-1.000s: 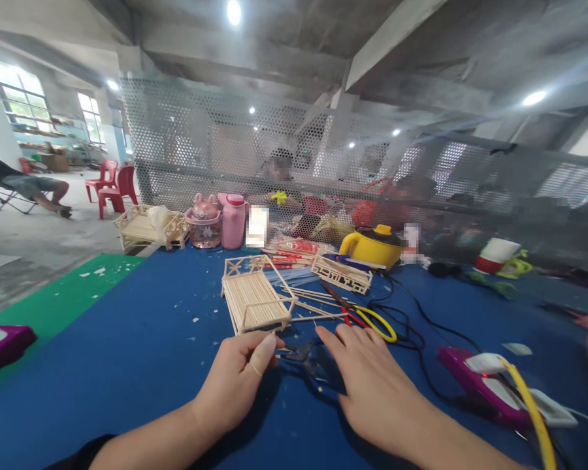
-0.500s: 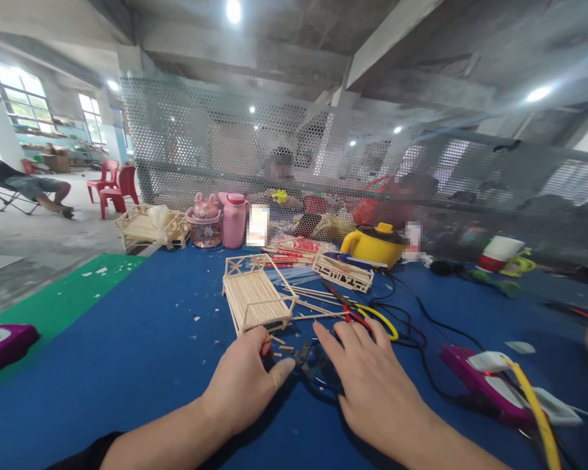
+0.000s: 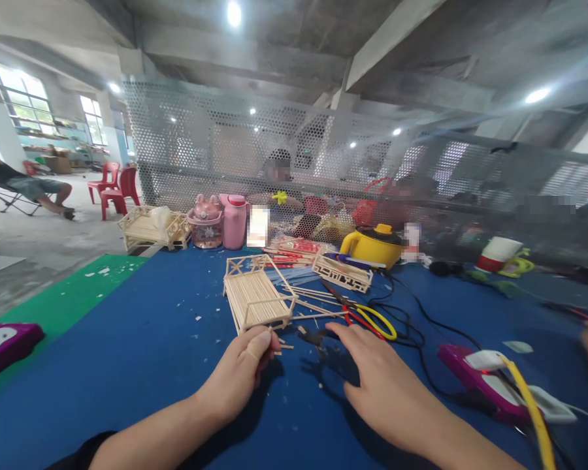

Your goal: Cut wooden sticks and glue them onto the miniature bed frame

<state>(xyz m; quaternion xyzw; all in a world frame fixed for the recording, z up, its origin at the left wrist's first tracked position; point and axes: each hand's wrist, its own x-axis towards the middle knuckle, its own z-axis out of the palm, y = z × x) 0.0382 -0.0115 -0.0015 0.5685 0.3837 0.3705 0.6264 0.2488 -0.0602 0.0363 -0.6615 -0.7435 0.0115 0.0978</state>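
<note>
A bare-handed person works at a blue counter (image 3: 142,352), where a small bed-shaped frame of pale sticks (image 3: 257,294) stands just beyond the left hand (image 3: 242,372). That hand's thumb and index finger are narrowed together by the frame's near edge; whether a stick lies pinched between them, I cannot tell. Short pale offcuts (image 3: 285,347) lie just right of it. The right hand (image 3: 385,382) has its fingers spread wide from the thumb, near a dark cutter (image 3: 314,335); blur hides whether they touch its handles. Farther off, to the right of the frame, are loose sticks (image 3: 318,295), a tool with yellow and red handles (image 3: 379,323) and a smaller openwork stick piece (image 3: 343,273). The frame looks very light and stiff, dry rather than slippery, but its thin rails and corner joints would probably snap or come apart under a squeeze; the safest hold seems to be low along the long sides of the slatted base, while the cutter, likely heavier and hard, is best taken by its handles, at the near end
</note>
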